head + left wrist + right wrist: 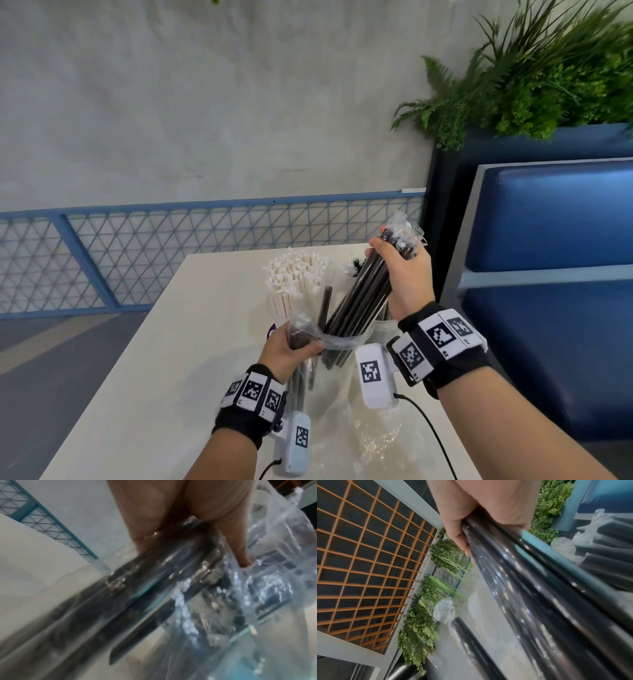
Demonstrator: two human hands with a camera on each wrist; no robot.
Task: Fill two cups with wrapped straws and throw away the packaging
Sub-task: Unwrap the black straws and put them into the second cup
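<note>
Head view: right hand [407, 274] grips the black straw bundle [359, 298] at 1 o'clock, left hand [291, 346] pinches the clear packaging [337, 341] — straws could spill over the pale surface [191, 342]. Left wrist view: blurred film. Right wrist view: ferns [423, 615], lattice wall.

Table [164, 342]: white, against the wall.
Railing [137, 240]: blue mesh, behind table.
Bench [555, 274]: blue, right.
Planter [548, 68]: ferns, above bench.
</note>
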